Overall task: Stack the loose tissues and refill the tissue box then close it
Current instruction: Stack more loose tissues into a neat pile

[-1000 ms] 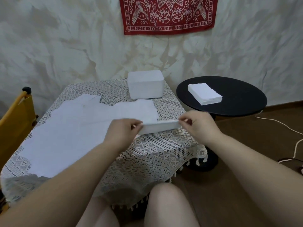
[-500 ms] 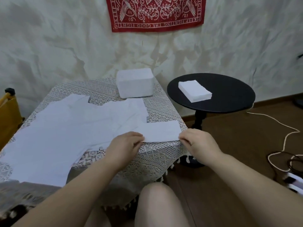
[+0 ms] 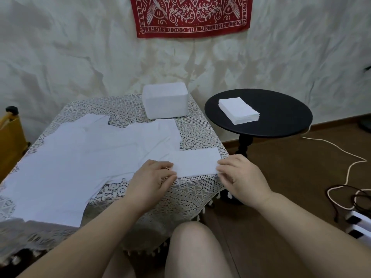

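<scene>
Left hand [image 3: 153, 176] sits knuckles-up at the left end of a folded tissue [image 3: 195, 163], fingers curled onto its edge, apparently pinching it. Right hand [image 3: 242, 176] is at the right end, fingertips bent down onto the tissue's corner, pressing or pinching; which one cannot be told. Folded tissue lies flat at the near right corner of the lace-covered table [image 3: 197, 127], between the two hands.

Surroundings: loose tissues [image 3: 80, 157] spread flat and overlapping across the left and middle of the table. White tissue box [image 3: 165, 103] stands at the far edge, well apart from the hands. Round black side table [image 3: 281, 117] stands just right of the lace table, carrying a neat tissue stack [image 3: 239, 110]. Red bandana [image 3: 190, 16] hangs on the wall. Cords [image 3: 341, 167] trail over the floor at right. Yellow chair [image 3: 10, 137] at far left.
</scene>
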The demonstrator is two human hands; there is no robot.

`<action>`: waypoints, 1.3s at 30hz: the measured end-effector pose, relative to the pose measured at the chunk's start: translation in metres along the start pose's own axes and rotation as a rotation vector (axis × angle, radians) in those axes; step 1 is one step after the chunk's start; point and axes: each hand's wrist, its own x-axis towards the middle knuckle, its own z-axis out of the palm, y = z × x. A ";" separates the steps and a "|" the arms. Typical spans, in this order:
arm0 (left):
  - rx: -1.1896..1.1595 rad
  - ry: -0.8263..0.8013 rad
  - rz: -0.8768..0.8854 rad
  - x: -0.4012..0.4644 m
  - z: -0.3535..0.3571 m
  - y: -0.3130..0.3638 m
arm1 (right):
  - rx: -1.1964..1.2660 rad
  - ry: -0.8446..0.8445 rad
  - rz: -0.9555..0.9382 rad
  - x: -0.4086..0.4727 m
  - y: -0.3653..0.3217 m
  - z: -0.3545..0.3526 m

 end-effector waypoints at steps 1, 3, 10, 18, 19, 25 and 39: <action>0.018 -0.001 0.016 -0.002 0.001 0.000 | -0.007 0.000 -0.026 0.000 -0.002 0.001; 0.034 -0.004 0.043 -0.004 0.002 0.000 | -0.001 -0.017 -0.033 -0.003 -0.004 0.004; 0.098 -0.022 0.126 -0.011 0.000 -0.001 | 0.018 -0.069 0.109 0.001 -0.004 0.000; 0.142 0.128 -0.020 -0.027 -0.022 -0.017 | 0.053 -0.048 0.006 0.033 -0.068 0.012; 0.142 0.150 -0.041 -0.032 -0.027 -0.023 | 0.082 -0.063 -0.030 0.039 -0.081 0.019; 0.122 0.227 -0.347 -0.070 -0.081 -0.075 | 0.191 -0.176 -0.077 0.077 -0.142 0.051; 0.078 0.045 -0.512 -0.074 -0.095 -0.130 | 0.083 -0.418 0.147 0.124 -0.175 0.091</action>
